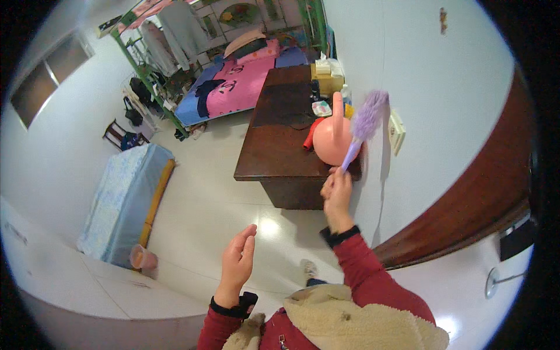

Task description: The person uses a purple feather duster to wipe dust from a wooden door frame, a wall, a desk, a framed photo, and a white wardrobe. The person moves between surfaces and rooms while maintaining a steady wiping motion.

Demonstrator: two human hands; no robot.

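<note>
My right hand grips the handle of a fluffy purple duster, whose head points up in front of the white wall. Beyond this hand, a round pink watering can with an upright curved handle stands near the end of a dark wooden desk; the duster partly overlaps it in view. A red object lies at the can's left side. My left hand is raised over the floor with nothing in it, thumb and fingers apart.
A yellow box with tissues and bottles stand farther along the desk by the wall. A wall switch plate is right of the duster. At left are a blue-covered mattress and a pink bin; a bunk bed stands behind.
</note>
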